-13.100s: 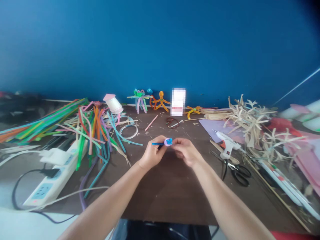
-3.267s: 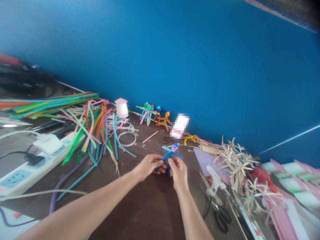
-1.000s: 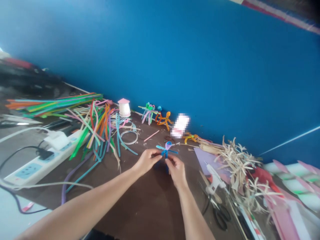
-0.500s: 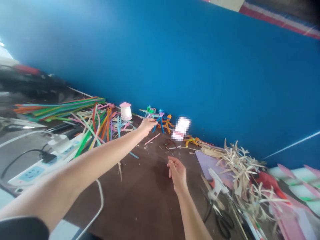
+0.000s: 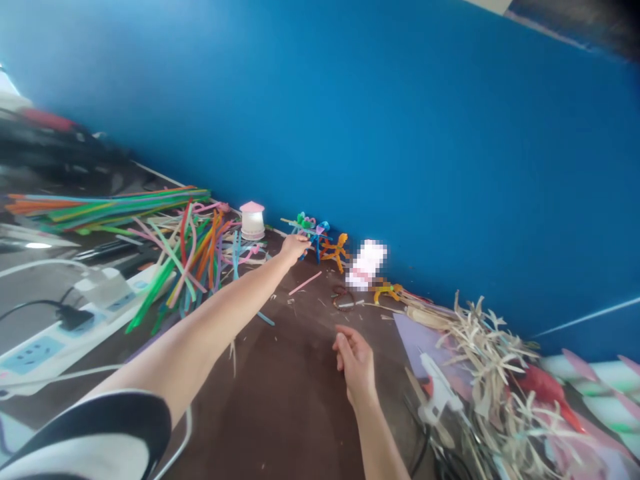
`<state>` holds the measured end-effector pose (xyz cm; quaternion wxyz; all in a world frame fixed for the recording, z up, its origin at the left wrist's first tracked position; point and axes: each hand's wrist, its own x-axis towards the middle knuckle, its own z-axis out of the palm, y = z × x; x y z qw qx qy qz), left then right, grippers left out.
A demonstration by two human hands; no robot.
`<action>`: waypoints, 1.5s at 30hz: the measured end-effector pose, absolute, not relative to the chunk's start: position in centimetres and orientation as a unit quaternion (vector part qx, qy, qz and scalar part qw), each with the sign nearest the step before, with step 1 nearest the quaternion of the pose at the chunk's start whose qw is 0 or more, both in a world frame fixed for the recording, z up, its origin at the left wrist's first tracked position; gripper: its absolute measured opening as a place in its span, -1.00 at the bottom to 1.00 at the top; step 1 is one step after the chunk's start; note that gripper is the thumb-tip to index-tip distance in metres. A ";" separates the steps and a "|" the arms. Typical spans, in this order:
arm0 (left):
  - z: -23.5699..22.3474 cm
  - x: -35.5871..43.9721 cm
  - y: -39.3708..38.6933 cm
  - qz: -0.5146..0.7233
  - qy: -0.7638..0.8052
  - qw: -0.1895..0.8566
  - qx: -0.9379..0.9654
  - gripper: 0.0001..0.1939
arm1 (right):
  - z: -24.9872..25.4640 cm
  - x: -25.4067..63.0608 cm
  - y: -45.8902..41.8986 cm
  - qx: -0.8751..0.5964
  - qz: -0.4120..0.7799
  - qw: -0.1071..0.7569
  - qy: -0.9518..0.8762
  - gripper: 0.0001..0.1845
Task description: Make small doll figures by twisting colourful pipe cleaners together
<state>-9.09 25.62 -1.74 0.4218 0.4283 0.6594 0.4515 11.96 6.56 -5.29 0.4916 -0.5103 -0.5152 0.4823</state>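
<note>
From my head camera, my left arm stretches far across the table (image 5: 295,407), and my left hand (image 5: 297,247) is at the blue pipe-cleaner figure (image 5: 318,248) near the foot of the blue wall (image 5: 350,120). The figure stands just right of my fingertips, its purple-and-blue head above their level. My fingers are bunched close together there, but it is small and blurred at that reach, so I can't tell whether they grip the figure or only rest against it.

Behind my fingers is a green, pink and pale-blue pipe-cleaner figure (image 5: 301,220); an orange pipe-cleaner figure (image 5: 341,250) is just right of the blue one. Left of my hand, a white cup with a pink cone roof (image 5: 253,223) stands upright.

My right hand (image 5: 354,357) is nearer to me, well apart from the blue figure, with its fingers loosely curled and nothing to be seen in them. Beyond it are a beaded bracelet (image 5: 343,299) and a short pink stick (image 5: 305,283). To its right are a purple sheet (image 5: 406,335) and a white glue gun (image 5: 439,393). Loose pipe cleaners (image 5: 115,207) are heaped on the left.
</note>
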 end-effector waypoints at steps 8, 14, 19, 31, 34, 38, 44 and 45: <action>-1.8 -9.6 24.4 0.419 0.703 0.295 0.493 -0.80 | -5.1 11.9 6.5 -0.512 0.490 0.481 -0.516 -0.63; -1.2 -9.2 23.5 0.388 0.712 0.188 0.554 -0.80 | -5.1 11.9 6.5 -0.514 0.494 0.473 -0.517 -0.66; -1.1 -9.1 23.5 0.365 0.721 0.124 0.576 -0.78 | -5.3 11.9 6.6 -0.513 0.501 0.472 -0.513 -0.65; -0.3 -8.8 21.5 0.289 0.725 0.046 0.624 -0.54 | -5.0 11.6 6.4 -0.494 0.527 0.527 -0.447 -0.73; 0.1 -7.2 19.9 0.274 0.674 0.049 0.684 -0.57 | -5.0 11.7 6.7 -0.493 0.528 0.557 -0.410 -0.74; -0.8 -4.9 16.2 0.251 0.588 0.074 0.765 -0.67 | -5.0 13.0 7.6 -0.507 0.512 0.599 -0.349 -0.73; -4.2 -3.0 9.7 0.245 0.305 0.043 0.919 -0.72 | -4.3 13.7 8.9 -0.553 0.482 0.602 -0.314 -0.79; -4.5 -3.0 9.2 0.249 0.265 0.038 0.931 -0.73 | -4.0 13.5 9.2 -0.563 0.478 0.594 -0.321 -0.78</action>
